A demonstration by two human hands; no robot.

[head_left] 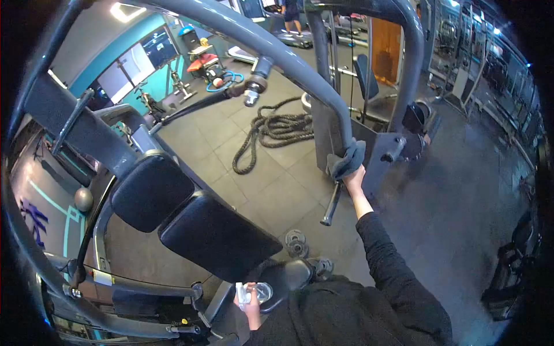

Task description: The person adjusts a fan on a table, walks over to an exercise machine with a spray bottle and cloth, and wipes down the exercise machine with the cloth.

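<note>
My right hand [355, 180] is closed on a dark grey cloth [349, 160], which is wrapped against the lower end of the machine's curved grey frame tube [323, 95]. Just below the cloth, a handle bar [331, 205] points downward. Low in the view, my left hand [251, 308] grips a clear spray bottle [264, 293] with a white spray head [243, 293]. Beside that hand is the black padded seat [297, 274], and the black backrest pads [216, 233] lie above it.
Weight plates [296, 243] are stacked on the floor by the seat. A thick black rope [283, 130] lies coiled on the floor tiles. Another machine's seat [375, 106] stands at the back, and a person [292, 16] is on a treadmill far off. An exercise ball [83, 199] is at left.
</note>
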